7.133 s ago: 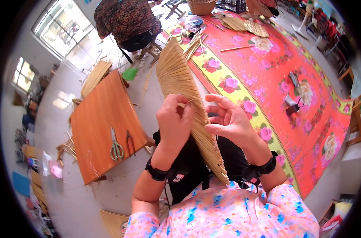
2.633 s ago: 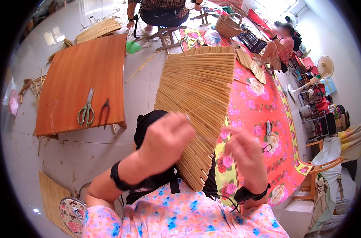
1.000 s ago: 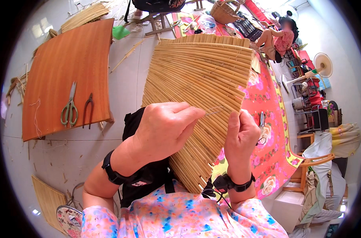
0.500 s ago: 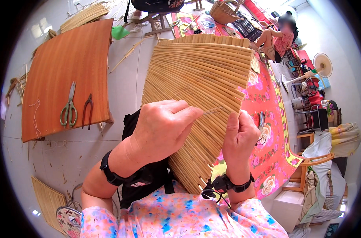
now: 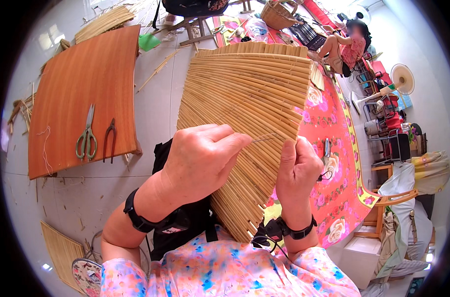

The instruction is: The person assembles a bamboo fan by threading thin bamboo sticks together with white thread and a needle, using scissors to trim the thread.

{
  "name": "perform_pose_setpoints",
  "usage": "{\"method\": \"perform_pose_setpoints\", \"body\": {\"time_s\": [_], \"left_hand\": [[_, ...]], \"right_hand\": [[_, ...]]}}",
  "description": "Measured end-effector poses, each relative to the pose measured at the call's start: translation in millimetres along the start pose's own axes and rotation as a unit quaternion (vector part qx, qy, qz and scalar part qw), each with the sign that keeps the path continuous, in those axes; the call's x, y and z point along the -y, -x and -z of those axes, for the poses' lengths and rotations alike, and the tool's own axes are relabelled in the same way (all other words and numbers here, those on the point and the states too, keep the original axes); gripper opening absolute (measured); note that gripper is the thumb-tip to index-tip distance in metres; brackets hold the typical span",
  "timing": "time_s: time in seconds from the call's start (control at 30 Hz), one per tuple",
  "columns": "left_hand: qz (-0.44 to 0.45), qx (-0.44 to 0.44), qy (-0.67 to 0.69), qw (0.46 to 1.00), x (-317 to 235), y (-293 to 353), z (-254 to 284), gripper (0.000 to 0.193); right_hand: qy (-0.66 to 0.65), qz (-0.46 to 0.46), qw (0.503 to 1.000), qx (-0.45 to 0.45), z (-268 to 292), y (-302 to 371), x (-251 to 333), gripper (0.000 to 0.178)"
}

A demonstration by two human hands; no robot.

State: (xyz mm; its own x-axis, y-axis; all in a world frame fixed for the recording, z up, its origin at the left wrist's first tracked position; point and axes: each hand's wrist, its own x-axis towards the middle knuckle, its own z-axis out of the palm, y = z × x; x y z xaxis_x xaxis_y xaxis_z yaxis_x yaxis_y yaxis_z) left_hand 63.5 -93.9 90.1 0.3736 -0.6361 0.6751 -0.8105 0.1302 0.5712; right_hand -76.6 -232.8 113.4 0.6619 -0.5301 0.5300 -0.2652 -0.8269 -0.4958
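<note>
A fan-shaped panel of straw-coloured bamboo strips point(image 5: 249, 94) is held up in front of me, narrowing toward my lap. My left hand point(image 5: 202, 158) lies over its lower left part, thumb and forefinger pinching a thin needle point(image 5: 264, 139) that points right. My right hand point(image 5: 296, 166) grips the panel's right edge, fingers curled around it. Both wrists carry black bands.
An orange wooden board point(image 5: 84, 89) lies on the floor at left with scissors point(image 5: 86, 136) and pliers point(image 5: 108, 141) on it. A red flowered mat point(image 5: 333, 163) spreads at right. A person point(image 5: 346, 44) sits at the far right by a basket point(image 5: 277, 12). A standing fan point(image 5: 400, 81) is beyond.
Over seven seconds the panel swung from edge-on to broad and flat before me. In the last second my hands barely moved; the left stays pinched on the needle.
</note>
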Motion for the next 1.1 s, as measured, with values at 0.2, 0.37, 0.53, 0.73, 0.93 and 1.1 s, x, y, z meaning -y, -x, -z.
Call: {"method": "perform_pose_setpoints", "body": {"time_s": [0.2,0.37,0.53,0.73,0.93,1.1], "left_hand": [[-0.006,0.005,-0.009,1.0,-1,-2,3,0.013],[-0.023,0.031,-0.058,0.998,-5,-6,10,0.015],[-0.037,0.079,-0.145,0.986,-20,-15,21,0.023],[-0.026,0.074,-0.116,0.99,-18,-16,18,0.023],[0.048,0.151,-0.093,0.983,-25,-12,47,0.015],[0.118,0.182,-0.057,0.975,-23,-11,68,0.015]], "right_hand": [[-0.01,0.001,1.0,-0.006,-2,0,1,0.017],[-0.009,-0.002,1.0,-0.001,-2,-1,4,0.017],[0.014,0.012,1.0,0.003,0,-1,4,0.016],[0.024,0.024,0.999,-0.008,-6,3,14,0.016],[-0.157,0.046,0.986,0.008,-15,11,23,0.032],[-0.329,0.025,0.944,0.02,-30,25,23,0.053]]}}
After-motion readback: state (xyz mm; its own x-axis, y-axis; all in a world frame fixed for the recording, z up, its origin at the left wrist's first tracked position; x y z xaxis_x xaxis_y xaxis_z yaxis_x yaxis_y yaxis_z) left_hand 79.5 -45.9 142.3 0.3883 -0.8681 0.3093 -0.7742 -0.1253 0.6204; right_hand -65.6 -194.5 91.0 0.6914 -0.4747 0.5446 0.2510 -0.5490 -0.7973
